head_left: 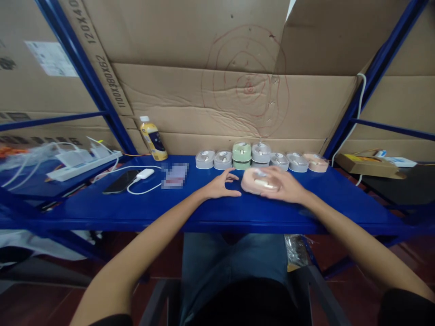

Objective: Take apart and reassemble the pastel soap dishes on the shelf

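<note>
A pale pink rounded case lies on the blue shelf in front of me. My right hand rests over its right side, fingers curled around it. My left hand lies on the shelf just left of the case, with fingers spread and nothing in it. Behind both hands runs a row of similar small cases: grey ones, a stacked green one, a grey one on top, and a pink one at the right end.
A yellow bottle stands at the back left. A black phone with a white charger, a power strip and a blurred card lie to the left. Cardboard lines the back. A flat box sits right.
</note>
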Demonstrator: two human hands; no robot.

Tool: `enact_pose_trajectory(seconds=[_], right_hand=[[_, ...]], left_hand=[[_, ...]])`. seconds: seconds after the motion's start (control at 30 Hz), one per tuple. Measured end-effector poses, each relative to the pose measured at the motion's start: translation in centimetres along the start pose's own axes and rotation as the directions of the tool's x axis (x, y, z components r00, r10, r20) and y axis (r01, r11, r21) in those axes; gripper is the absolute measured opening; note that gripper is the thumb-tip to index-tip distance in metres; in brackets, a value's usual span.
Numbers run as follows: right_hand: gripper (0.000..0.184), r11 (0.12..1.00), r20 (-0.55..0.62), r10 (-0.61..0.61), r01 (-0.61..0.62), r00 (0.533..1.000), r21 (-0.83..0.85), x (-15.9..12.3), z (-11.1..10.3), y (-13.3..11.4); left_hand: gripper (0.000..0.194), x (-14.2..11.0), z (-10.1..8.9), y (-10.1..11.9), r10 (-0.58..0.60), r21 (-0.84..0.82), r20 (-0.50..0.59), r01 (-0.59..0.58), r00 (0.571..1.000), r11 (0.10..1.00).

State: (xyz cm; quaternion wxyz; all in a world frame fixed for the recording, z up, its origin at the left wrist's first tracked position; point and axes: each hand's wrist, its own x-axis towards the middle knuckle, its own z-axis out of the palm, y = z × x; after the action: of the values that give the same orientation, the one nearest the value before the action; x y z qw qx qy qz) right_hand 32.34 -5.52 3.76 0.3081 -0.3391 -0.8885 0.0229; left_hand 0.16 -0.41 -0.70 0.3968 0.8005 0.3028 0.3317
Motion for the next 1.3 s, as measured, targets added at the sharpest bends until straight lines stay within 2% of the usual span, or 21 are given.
enact_pose_trajectory(seconds=[0.03,0.07,0.1,0.13,0.17,0.2,0.27,0.33,0.47,0.67,0.8,0.87,0.93,1.03,1.07,1.13,1.2,1.3], right_hand=[[0.081,0.996,-0.127,0.065,-0.072,0.99,-0.052,-0.2,-1.4,1.2],[0.085,0.979,-0.26,0.15,-0.179,0.954,-0.093,-0.4,-2.9,2.7],[0.09,0.94,-0.388,0.255,-0.32,0.886,-0.113,-0.5,-4.5,4.5],[0.093,0.869,-0.49,0.371,-0.48,0.789,-0.116,-0.6,-6.0,6.4],[0.096,0.773,-0.575,0.466,-0.625,0.673,-0.105,-0.6,-7.3,8.4],[0.098,0.674,-0.624,0.535,-0.733,0.569,-0.09,-0.6,-8.4,10.3],[0.097,0.513,-0.63,0.642,-0.855,0.437,-0.069,-0.6,-10.0,13.5],[0.095,0.419,-0.618,0.691,-0.905,0.374,-0.08,-0.6,-10.5,15.7],[0.089,0.333,-0.648,0.693,-0.937,0.316,-0.101,-0.8,-9.7,17.7],[0.084,0.418,-0.704,0.636,-0.908,0.318,-0.032,-1.4,-8.3,19.3],[0.091,0.362,-0.719,0.633,-0.931,0.289,-0.055,-1.4,-8.1,19.2],[0.088,0.333,-0.755,0.586,-0.937,0.293,-0.106,-1.2,-8.0,18.6],[0.078,0.353,-0.783,0.512,-0.917,0.354,-0.184,-1.0,-7.9,17.6],[0.063,0.475,-0.751,0.379,-0.811,0.54,-0.343,-0.4,-7.2,15.4],[0.059,0.514,-0.729,0.339,-0.766,0.594,-0.385,-0.2,-6.8,14.6],[0.054,0.573,-0.684,0.283,-0.691,0.672,-0.442,0.3,-5.8,13.1],[0.05,0.618,-0.636,0.248,-0.625,0.731,-0.477,0.9,-4.6,11.8],[0.046,0.67,-0.574,0.224,-0.553,0.787,-0.496,1.8,-3.2,10.2]], left_hand=[[0.115,0.0,0.0,0.0,-0.011,-0.003,-0.005,0.011,1.0,1.0],[0.111,0.0,0.0,0.0,-0.02,0.003,-0.007,0.02,1.0,1.0],[0.108,0.0,-0.1,0.1,-0.027,0.011,-0.008,0.027,1.0,1.0],[0.105,0.0,-0.1,0.1,-0.033,0.019,-0.01,0.033,0.999,0.999],[0.103,0.0,0.0,0.2,-0.041,0.024,-0.013,0.042,0.999,0.999],[0.101,0.0,0.0,0.3,-0.052,0.027,-0.015,0.052,0.999,0.998],[0.099,0.1,0.0,0.5,-0.072,0.03,-0.018,0.072,0.997,0.997],[0.097,0.1,0.0,0.5,-0.081,0.031,-0.023,0.082,0.996,0.996],[0.093,0.2,0.1,0.3,-0.074,0.026,-0.032,0.075,0.997,0.997],[0.09,0.3,0.0,-0.1,-0.032,0.038,-0.047,0.034,0.998,0.999],[0.09,0.3,0.2,0.1,-0.041,0.045,-0.045,0.043,0.998,0.998],[0.086,0.3,0.3,0.4,-0.024,0.06,-0.043,0.027,0.999,0.998],[0.073,0.3,0.3,1.1,0.018,0.101,-0.064,-0.012,0.998,0.995],[0.031,-0.8,-0.6,2.7,0.108,0.305,-0.124,-0.065,0.986,0.95],[0.029,-1.7,-1.3,3.4,0.134,0.422,-0.16,-0.055,0.978,0.905],[0.039,-4.3,-3.6,4.5,0.17,0.609,-0.315,0.061,0.934,0.791],[0.045,-7.7,-7.0,5.0,0.157,0.731,-0.442,0.253,0.883,0.634],[0.033,-12.9,-13.2,4.3,-0.004,0.698,-0.656,0.608,0.755,0.379]])
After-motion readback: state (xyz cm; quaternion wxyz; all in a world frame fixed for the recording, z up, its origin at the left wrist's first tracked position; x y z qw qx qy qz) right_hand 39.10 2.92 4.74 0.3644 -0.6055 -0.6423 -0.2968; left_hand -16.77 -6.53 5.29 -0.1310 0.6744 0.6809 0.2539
